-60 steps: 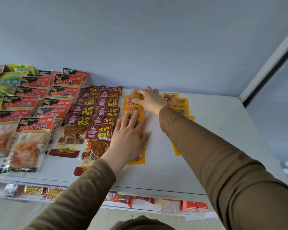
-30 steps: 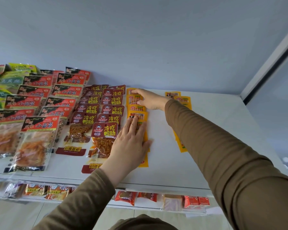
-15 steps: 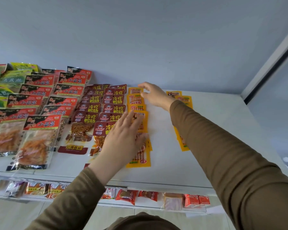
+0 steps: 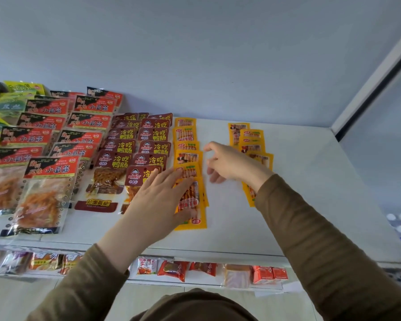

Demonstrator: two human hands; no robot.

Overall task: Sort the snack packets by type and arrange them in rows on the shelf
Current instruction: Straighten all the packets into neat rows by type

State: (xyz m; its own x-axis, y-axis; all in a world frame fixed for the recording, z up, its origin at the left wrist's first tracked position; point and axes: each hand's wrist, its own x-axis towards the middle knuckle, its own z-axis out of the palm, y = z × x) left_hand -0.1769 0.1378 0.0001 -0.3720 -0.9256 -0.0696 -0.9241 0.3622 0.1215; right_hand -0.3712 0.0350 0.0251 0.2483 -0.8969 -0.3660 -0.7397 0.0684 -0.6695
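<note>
yellow packets lengthwise toward wall

Flat white shelf: green packets far left, red-black packets, maroon packets, two yellow packet rows right.

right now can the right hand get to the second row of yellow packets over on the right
Probably yes. The right hand hangs empty over bare shelf, and the right row of yellow packets lies directly beside and under its wrist, with nothing between them.
</note>
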